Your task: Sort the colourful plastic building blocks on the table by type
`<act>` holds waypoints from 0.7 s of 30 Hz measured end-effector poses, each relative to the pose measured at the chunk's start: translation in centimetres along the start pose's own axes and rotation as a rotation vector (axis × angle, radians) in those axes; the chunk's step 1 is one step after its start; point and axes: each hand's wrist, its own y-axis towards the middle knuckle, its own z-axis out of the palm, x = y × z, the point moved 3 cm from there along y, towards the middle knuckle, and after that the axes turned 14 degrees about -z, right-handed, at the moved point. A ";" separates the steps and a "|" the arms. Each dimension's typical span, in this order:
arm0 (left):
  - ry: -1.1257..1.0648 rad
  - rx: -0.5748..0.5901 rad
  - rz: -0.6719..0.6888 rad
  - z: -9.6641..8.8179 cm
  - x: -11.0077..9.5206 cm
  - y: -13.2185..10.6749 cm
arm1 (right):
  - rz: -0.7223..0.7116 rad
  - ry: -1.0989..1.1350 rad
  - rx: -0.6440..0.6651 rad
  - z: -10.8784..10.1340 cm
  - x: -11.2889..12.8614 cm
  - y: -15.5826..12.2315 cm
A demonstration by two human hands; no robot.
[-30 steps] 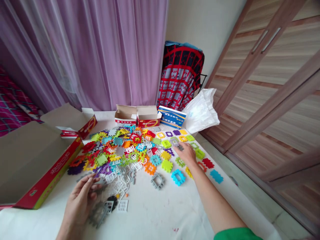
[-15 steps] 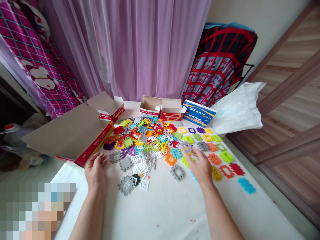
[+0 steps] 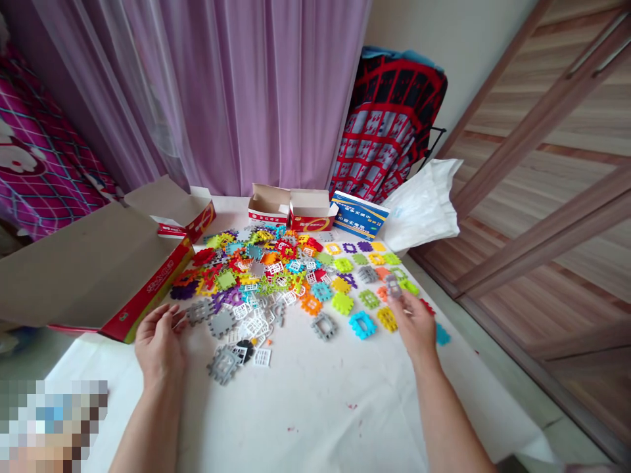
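My right hand (image 3: 417, 325) is over the rows at the right, its fingertips closed on a small grey building block (image 3: 393, 286). Under and around it lie a yellow square block (image 3: 387, 319), a green one (image 3: 369, 299) and a grey one (image 3: 367, 274). At the table's left side my left hand (image 3: 158, 341) rests palm inward, fingers loosely bent and apart, with nothing visible in it. Close to its fingertips are a grey block (image 3: 200, 312) and a flat grey piece (image 3: 221, 323). A heap of mixed coloured blocks (image 3: 227, 280) spreads between the hands, with white window pieces (image 3: 256, 323) along its front.
Open cardboard boxes stand at the left (image 3: 152, 305) and back (image 3: 311, 222) of the white-covered table (image 3: 315, 401). A blue box (image 3: 359, 215) and a white bag (image 3: 424, 207) are at the back right. Curtains (image 3: 236, 98) hang behind; a wooden wardrobe (image 3: 537, 197) is on the right.
My right hand has moved right from the heap's edge to the rows, carrying the grey block. The view has turned right; my left hand stays beside the large box.
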 end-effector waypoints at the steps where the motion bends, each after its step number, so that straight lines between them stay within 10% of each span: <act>1: 0.007 0.005 0.007 0.0 0.0 0.0 | -0.016 -0.030 0.099 0.7 0.9 -1.1; 6: 0.028 -0.002 0.033 -0.1 0.3 0.3 | -0.085 -0.151 0.507 3.6 4.5 -6.2; 21: 0.062 0.013 0.063 -0.1 0.3 0.5 | -0.062 -0.355 0.714 5.9 6.6 -8.4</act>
